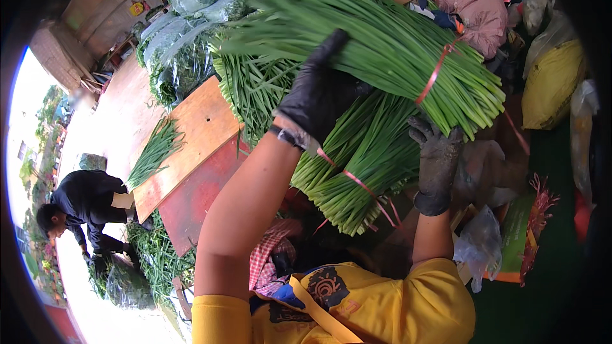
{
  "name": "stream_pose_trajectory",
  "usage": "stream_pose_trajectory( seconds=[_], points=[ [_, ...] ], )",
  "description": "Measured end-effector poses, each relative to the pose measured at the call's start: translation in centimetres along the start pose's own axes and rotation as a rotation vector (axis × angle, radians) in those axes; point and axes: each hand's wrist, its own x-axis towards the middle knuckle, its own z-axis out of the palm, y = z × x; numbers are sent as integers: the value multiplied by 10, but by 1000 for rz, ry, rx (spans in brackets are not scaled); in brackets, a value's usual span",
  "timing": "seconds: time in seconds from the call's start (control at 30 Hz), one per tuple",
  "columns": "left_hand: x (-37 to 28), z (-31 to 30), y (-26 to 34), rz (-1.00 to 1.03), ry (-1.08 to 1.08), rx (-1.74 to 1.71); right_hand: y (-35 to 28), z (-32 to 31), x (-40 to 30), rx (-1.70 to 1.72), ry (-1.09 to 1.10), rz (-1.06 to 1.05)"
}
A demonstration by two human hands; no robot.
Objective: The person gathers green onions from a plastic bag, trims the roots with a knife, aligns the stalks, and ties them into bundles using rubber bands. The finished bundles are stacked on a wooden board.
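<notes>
A large bundle of garlic chives, tied with a pink plastic strip, is held up before me. My left hand, in a black glove, grips its leafy side, with the thumb over the leaves and the other fingers partly hidden behind. Below the cut stem ends is my right hand, in a worn dark glove. Its fingers are spread and touch the bundle's underside without closing around it. Beneath both hands lies another tied chive bundle, stems towards me. More chives are stacked just beyond my left hand.
Plastic-wrapped bundles of greens are piled at upper left. A few loose chives lie on a wooden board. One person bends over a bag at left; another sits at upper right. A yellow sack stands at right.
</notes>
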Motion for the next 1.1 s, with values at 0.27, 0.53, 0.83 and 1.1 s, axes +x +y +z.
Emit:
stream_pose_trajectory(
  seconds=[0.27, 0.53, 0.83, 1.1],
  points=[
    [15, -87, 2, -33, 276, 101, 23, -50, 16, 54, 59, 189],
    [-25, -74, 36, 72, 141, 187, -35, 22, 54, -1727, -282, -650],
    [-117, -96, 113, 187, 85, 602, -6, 18, 127, -2261, -552, -480],
    [-227, -191, 133, 430, 474, 586, 10, 8, 174, -2404, -680, -254]
  ],
)
